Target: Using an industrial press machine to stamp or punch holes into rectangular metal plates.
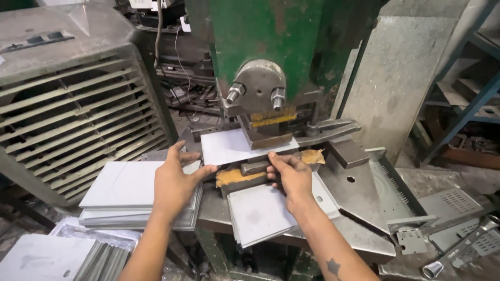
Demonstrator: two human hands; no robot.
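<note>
Grey sheet-metal blank (229,145) lies flat on the die bed of a green press (260,41), its far edge tucked under the steel punch block (268,132). The left hand (174,182) rests at the blank's near-left corner, thumb and forefinger spread and touching its edge rather than closed around it. The right hand (291,174) sits just to the right, fingers curled down onto the lower die block (255,167) at the blank's near edge; whether it pinches the sheet cannot be told. Between and below the hands, a stack of cut sheets (260,213) lies on the press table (359,198) under the right wrist. A second stack of blanks (125,190) lies beside the left forearm. A louvred cooler (67,99) stands at far left.
</note>
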